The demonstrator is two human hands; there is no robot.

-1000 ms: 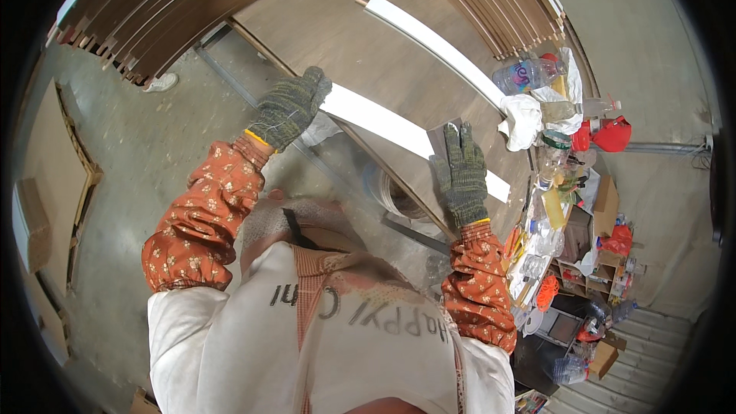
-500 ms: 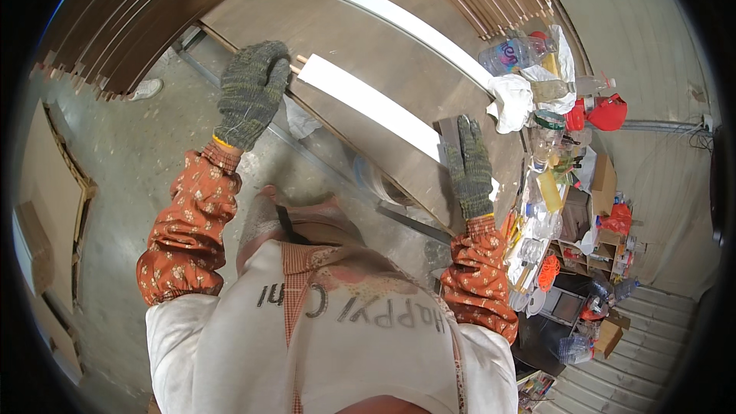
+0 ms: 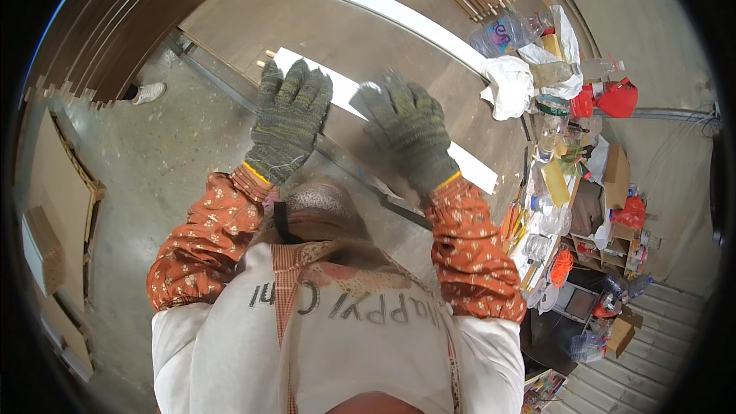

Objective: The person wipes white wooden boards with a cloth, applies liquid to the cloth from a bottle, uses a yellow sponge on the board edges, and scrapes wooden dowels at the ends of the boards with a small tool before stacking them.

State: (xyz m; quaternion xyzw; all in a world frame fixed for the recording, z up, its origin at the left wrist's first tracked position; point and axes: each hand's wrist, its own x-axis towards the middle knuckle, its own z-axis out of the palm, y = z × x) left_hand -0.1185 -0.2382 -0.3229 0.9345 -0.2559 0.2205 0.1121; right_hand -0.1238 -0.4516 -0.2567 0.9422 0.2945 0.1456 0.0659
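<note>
Strip (image 3: 345, 95) lies near the front edge of the bench (image 3: 245, 19), long axis roughly parallel, pegs (image 3: 270, 54) pointing far-left. Left hand (image 3: 287, 123): fingers extended over pegged end, unclamped. Right hand (image 3: 414, 138): blurred over middle; grip cannot be told

My left hand (image 3: 293, 111), just off the end in the last picture, now lies over the white strip (image 3: 473, 169); my right hand (image 3: 406, 123), blurred, is closer to it, baring more strip on my right.
</note>
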